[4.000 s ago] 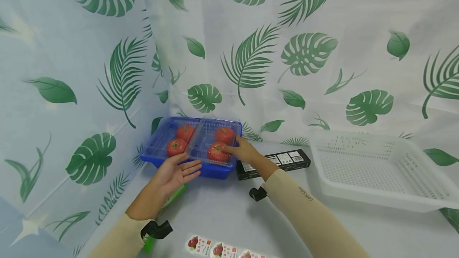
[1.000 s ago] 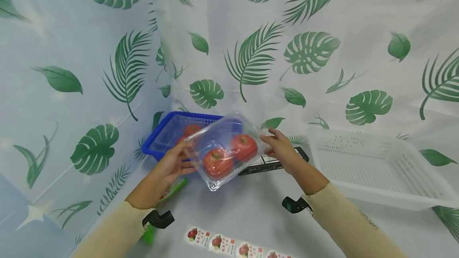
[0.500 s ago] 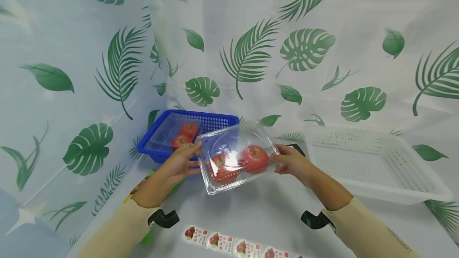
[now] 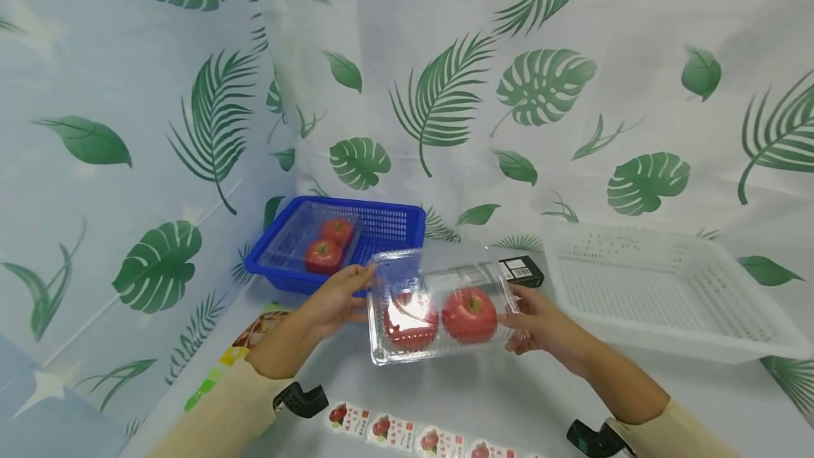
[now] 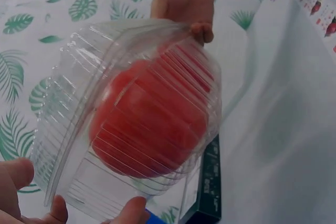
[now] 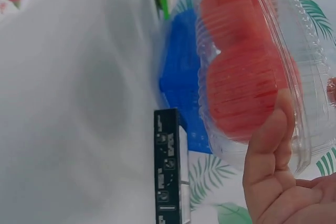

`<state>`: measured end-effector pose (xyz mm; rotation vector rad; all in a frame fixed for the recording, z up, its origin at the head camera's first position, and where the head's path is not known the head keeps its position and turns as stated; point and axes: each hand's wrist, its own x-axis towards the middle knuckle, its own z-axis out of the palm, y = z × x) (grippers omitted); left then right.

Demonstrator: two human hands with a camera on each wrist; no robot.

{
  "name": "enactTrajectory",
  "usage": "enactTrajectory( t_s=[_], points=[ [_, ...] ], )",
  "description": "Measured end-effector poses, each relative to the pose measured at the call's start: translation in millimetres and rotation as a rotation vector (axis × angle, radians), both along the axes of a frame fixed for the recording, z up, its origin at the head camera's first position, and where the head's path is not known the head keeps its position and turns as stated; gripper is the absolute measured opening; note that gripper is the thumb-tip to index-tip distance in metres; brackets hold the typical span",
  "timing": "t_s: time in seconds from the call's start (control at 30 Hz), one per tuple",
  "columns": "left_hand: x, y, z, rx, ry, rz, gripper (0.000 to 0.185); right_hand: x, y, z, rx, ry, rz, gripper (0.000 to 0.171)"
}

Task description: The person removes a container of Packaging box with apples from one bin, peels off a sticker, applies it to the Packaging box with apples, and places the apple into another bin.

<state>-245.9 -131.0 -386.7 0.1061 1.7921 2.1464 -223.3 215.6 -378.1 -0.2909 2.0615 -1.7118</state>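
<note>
Both hands hold a clear plastic clamshell box above the table. Two red apples, one on the left and one on the right, sit side by side inside it. My left hand grips its left end, and the fingertips lie along the ridged rim in the left wrist view. My right hand holds the opposite end; its fingers press against the side in the right wrist view. Glare covers part of the left apple. A similar clear box with two apples lies in the blue basket.
At the right stands a large white perforated basket. A black printed box lies behind the right hand. A strip of fruit stickers is on the table's near side. A colourful green-edged packet lies beneath the left forearm.
The clamshell box of apples has come out of the blue basket, toward me and rightward. My left hand, open at first, has taken hold of it too. The box has turned more square to me.
</note>
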Motion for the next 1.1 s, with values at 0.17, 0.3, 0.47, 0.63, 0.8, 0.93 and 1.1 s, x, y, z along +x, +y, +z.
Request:
enactTrajectory(
  t_s=[0.17,0.3,0.47,0.63,0.8,0.93,1.1],
  points=[
    [3.3,4,-7.4,0.017,0.026,-0.061,0.03,11.6,9,-5.5,-0.063,-0.037,0.03,0.064],
    [6.1,11,-11.2,0.024,0.033,-0.083,0.019,19.5,19,-8.6,-0.112,-0.058,0.036,0.059],
    [5.9,20,-16.0,0.035,0.027,-0.106,0.021,30.7,30,-8.8,-0.156,-0.101,0.019,0.057],
    [7.8,28,-21.5,-0.019,0.069,-0.102,0.026,39.9,38,-10.7,-0.157,-0.147,-0.037,0.059],
    [11.4,37,-29.5,-0.028,0.087,-0.091,0.027,47.2,44,-17.1,-0.147,-0.158,-0.079,0.058],
    [11.4,46,-38.9,-0.001,0.075,-0.058,0.029,52.2,48,-22.3,-0.156,-0.176,-0.095,0.061],
    [10.3,55,-49.3,0.016,0.051,-0.034,0.032,56.1,53,-28.2,-0.166,-0.19,-0.115,0.06]
  ],
)
